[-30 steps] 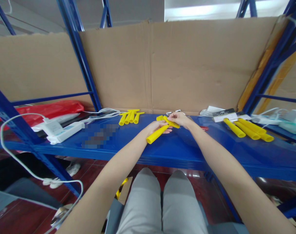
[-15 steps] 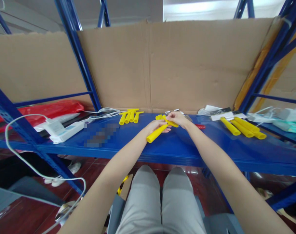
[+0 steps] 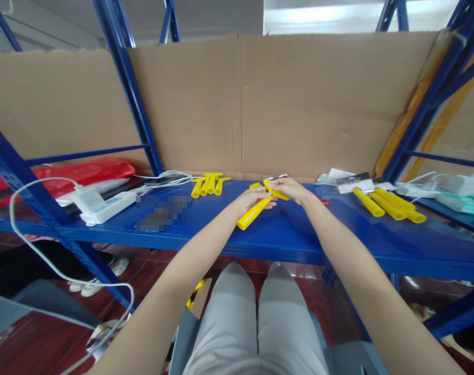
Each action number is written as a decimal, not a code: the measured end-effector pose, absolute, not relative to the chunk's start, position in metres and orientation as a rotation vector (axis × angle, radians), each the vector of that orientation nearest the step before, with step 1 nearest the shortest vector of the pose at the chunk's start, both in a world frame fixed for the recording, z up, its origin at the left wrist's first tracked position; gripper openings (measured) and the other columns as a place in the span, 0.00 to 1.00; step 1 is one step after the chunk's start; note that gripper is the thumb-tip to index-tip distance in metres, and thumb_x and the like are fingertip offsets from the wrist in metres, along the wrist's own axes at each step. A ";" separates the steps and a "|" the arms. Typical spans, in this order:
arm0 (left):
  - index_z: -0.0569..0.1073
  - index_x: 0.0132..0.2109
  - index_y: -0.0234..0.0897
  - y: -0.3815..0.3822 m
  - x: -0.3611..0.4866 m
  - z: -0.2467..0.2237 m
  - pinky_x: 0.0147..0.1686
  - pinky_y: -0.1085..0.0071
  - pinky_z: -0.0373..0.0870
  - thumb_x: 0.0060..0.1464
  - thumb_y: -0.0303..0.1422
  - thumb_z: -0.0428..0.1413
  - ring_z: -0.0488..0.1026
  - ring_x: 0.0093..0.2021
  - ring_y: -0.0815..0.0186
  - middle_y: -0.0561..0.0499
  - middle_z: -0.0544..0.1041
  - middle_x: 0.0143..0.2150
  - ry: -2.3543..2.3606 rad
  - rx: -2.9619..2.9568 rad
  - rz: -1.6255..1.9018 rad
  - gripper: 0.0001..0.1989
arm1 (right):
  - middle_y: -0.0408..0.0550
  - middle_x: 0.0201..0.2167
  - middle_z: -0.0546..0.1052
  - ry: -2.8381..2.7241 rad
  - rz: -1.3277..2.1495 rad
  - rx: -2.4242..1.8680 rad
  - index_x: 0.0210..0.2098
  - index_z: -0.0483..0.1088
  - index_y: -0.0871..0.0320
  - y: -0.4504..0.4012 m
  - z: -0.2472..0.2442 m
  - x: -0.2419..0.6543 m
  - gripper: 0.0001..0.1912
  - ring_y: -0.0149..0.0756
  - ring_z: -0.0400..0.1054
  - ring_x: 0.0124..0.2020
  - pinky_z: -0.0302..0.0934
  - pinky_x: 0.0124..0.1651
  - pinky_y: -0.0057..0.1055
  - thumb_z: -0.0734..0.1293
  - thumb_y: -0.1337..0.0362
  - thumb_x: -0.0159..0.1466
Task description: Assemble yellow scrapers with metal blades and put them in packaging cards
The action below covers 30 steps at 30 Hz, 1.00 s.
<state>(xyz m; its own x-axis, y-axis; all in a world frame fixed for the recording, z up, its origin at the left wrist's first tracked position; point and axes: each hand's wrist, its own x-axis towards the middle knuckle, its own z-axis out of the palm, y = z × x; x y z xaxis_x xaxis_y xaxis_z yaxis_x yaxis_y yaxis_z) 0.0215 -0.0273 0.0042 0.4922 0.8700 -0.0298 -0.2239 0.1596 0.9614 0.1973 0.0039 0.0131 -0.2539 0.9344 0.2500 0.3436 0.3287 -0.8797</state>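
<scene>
A yellow T-shaped piece [image 3: 254, 213] is between my two hands above the blue shelf, its round tube end pointing toward me and to the left. My left hand [image 3: 253, 200] is closed round its tube near the crosspiece. With its fingers pinched, my right hand [image 3: 294, 189] grips the crosspiece. More yellow plastic [image 3: 256, 186] shows just behind my left hand. Further left at the back lie several yellow T-shaped pieces [image 3: 209, 185]. On the right, several yellow tubes [image 3: 391, 204] rest side by side.
The blue shelf [image 3: 206, 224] has a cardboard sheet [image 3: 299, 104] behind it. A power strip [image 3: 114, 207] with white cables and a red bag [image 3: 84, 174] are at the left. A black-and-white card [image 3: 354, 183] sits behind the tubes. A small red object [image 3: 324, 202] is beside my right wrist.
The yellow piece's crosspiece has turned slightly and shows more clearly between my hands. My right hand has shifted a little to the right and now covers more of the red object.
</scene>
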 end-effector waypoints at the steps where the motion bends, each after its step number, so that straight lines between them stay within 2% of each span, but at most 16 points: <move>1: 0.71 0.52 0.29 -0.027 0.021 0.003 0.41 0.65 0.78 0.56 0.19 0.56 0.80 0.33 0.63 0.41 0.80 0.38 0.705 1.161 0.877 0.16 | 0.42 0.23 0.74 -1.774 0.912 -1.139 0.25 0.70 0.58 0.004 0.013 0.197 0.23 0.29 0.64 0.26 0.58 0.28 0.24 0.75 0.46 0.46; 7: 0.73 0.49 0.31 -0.025 0.020 0.003 0.39 0.67 0.78 0.51 0.17 0.59 0.79 0.31 0.65 0.43 0.80 0.39 0.788 1.210 0.870 0.17 | 0.41 0.22 0.73 -1.761 0.853 -1.170 0.24 0.70 0.58 0.006 0.011 0.193 0.22 0.28 0.63 0.25 0.57 0.27 0.25 0.75 0.47 0.46; 16: 0.73 0.47 0.32 -0.027 0.021 0.005 0.30 0.72 0.77 0.51 0.17 0.58 0.79 0.27 0.65 0.45 0.79 0.36 0.799 1.156 0.916 0.16 | 0.45 0.24 0.75 -1.887 0.748 -1.103 0.25 0.72 0.59 0.011 0.006 0.190 0.29 0.32 0.66 0.27 0.60 0.31 0.28 0.70 0.37 0.46; 20: 0.74 0.45 0.31 -0.023 0.019 0.003 0.29 0.72 0.76 0.50 0.16 0.58 0.78 0.27 0.64 0.45 0.79 0.35 0.795 1.116 0.957 0.15 | 0.48 0.27 0.77 -1.971 0.603 -1.112 0.27 0.72 0.60 0.015 0.003 0.188 0.32 0.36 0.69 0.30 0.61 0.33 0.30 0.65 0.34 0.51; 23: 0.73 0.45 0.30 -0.022 0.020 0.003 0.28 0.71 0.75 0.50 0.15 0.57 0.78 0.27 0.64 0.45 0.79 0.34 0.786 1.094 0.980 0.15 | 0.52 0.33 0.79 -2.020 0.376 -1.214 0.32 0.74 0.61 0.012 0.003 0.184 0.31 0.40 0.72 0.35 0.63 0.38 0.32 0.61 0.37 0.59; 26: 0.72 0.46 0.31 -0.022 0.021 0.004 0.26 0.73 0.74 0.51 0.15 0.56 0.78 0.26 0.65 0.46 0.79 0.33 0.767 1.070 1.012 0.16 | 0.56 0.42 0.80 -2.020 0.127 -1.349 0.41 0.75 0.60 0.004 0.006 0.182 0.26 0.43 0.72 0.44 0.62 0.47 0.36 0.57 0.45 0.67; 30: 0.71 0.49 0.31 -0.022 0.019 0.007 0.25 0.75 0.73 0.51 0.15 0.55 0.77 0.25 0.67 0.47 0.79 0.34 0.747 1.033 1.098 0.18 | 0.55 0.48 0.78 -1.915 -0.063 -1.456 0.47 0.73 0.56 -0.003 0.014 0.188 0.22 0.46 0.70 0.49 0.58 0.53 0.44 0.56 0.51 0.69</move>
<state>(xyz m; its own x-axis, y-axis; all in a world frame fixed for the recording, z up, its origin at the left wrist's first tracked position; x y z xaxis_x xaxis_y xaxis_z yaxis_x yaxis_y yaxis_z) 0.0189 -0.0216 0.0070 0.3073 0.9516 0.0044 -0.3458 0.1073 0.9321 0.1879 -0.0030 0.0138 -0.1042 0.8209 0.5615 0.8561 0.3614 -0.3694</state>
